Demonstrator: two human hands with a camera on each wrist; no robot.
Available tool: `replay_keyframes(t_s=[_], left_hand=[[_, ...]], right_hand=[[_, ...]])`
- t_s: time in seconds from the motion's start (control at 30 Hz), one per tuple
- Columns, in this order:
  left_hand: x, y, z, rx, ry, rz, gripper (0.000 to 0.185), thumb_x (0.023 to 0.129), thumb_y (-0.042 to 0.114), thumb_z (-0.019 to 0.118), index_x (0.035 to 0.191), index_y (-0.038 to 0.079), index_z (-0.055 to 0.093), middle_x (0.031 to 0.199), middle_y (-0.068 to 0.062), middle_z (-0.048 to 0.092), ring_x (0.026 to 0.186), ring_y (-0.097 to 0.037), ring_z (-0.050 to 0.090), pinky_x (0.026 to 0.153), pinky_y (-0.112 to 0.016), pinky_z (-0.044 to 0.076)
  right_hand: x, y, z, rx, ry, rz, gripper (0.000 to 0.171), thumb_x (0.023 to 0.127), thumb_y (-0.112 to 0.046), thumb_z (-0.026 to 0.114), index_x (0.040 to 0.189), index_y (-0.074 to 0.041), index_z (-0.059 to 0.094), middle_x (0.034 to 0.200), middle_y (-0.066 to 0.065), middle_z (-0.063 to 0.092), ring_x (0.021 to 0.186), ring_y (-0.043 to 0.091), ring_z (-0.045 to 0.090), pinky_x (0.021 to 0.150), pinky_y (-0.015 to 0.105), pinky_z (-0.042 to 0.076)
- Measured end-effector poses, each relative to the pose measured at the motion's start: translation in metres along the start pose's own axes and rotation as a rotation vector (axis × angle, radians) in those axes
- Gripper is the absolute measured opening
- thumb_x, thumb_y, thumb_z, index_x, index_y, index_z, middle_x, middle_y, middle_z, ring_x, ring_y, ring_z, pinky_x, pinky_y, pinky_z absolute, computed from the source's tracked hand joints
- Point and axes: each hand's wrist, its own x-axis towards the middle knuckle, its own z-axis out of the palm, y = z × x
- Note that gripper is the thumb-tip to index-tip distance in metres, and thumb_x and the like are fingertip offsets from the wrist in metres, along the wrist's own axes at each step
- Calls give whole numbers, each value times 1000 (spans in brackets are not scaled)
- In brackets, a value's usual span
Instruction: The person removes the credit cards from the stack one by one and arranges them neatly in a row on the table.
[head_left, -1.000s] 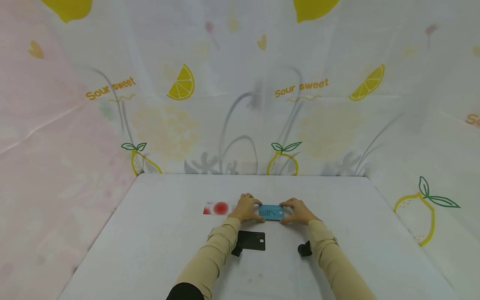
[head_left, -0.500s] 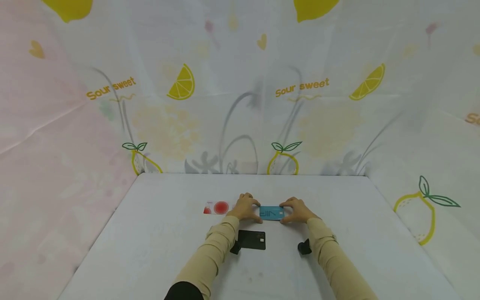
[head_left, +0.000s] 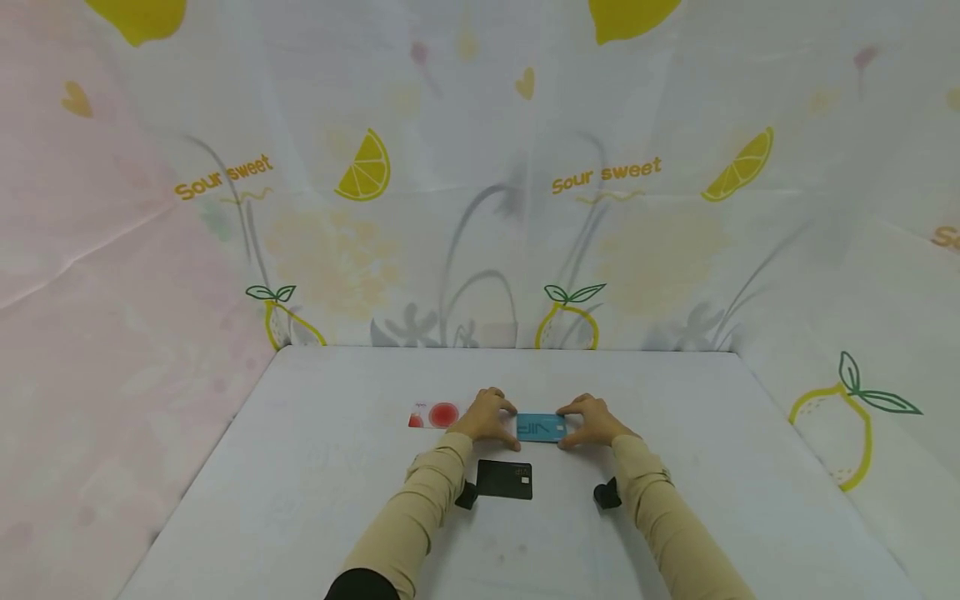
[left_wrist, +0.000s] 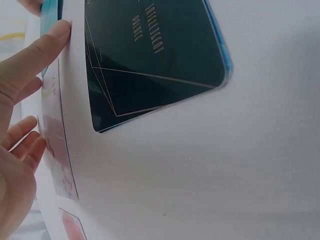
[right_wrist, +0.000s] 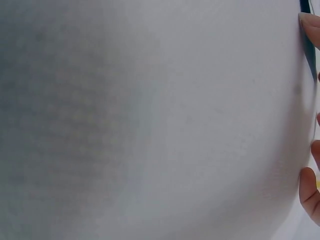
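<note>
A blue card lettered VIP lies in the middle of the white table in the head view. My right hand pinches its right end, a finger at the far edge and the thumb at the near edge. My left hand is at the card's left end with thumb and fingers spread, fingertips right by the corners. In the left wrist view, a pinkish card lies below the left fingers, beside the blue one; the hand covers it in the head view. The right wrist view catches only the right thumb and a few fingertips.
A black card lies nearer me, beside the left wrist. Left of the left hand is a card with a red circle. A black wrist device sits under the right sleeve. A lemon-printed cloth hangs behind the table.
My left hand has drawn back slightly to the left and toward me, its thumb coming away from the blue card's near edge. The blue card and right hand have shifted a little left.
</note>
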Motion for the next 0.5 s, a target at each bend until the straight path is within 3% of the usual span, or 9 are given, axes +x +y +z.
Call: replay_keyframes(t_s=[0.23, 0.5], left_hand=[[-1, -3, 2, 12, 37, 29, 49, 61, 27, 89, 101, 4, 73, 117, -23, 56, 112, -37, 48, 96, -45, 41], [-2, -2, 2, -32, 30, 1, 47, 63, 26, 87, 102, 4, 72, 121, -23, 54, 116, -36, 46, 99, -45, 40]], right_hand=[[0, -5, 0, 3, -15, 15, 54, 68, -24, 84, 115, -6, 67, 120, 23, 48, 112, 42, 40, 94, 57, 36], [1, -8, 0, 24, -20, 43, 55, 68, -24, 84, 117, -7, 66, 122, 23, 47, 115, 43, 38, 94, 58, 36]])
